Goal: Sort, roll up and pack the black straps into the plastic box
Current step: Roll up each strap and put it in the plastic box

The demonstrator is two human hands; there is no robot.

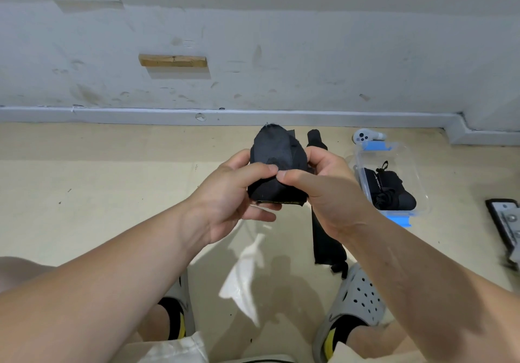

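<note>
A half-rolled black strap [277, 163] is gripped by the left hand [233, 191] and right hand [323, 191]. Black things [394, 191] are packed in the plastic box [363, 180]; another strap [326, 239] is left.

A pale floor [112, 194] is carrying everything. A long black strap [323, 239] is lying flat on it, with a clear plastic box [405, 160] standing to its right. A white controller [365, 136] is resting just behind the box, and a white plastic bag [244, 275] is lying between two grey slippers [357, 298].
</note>
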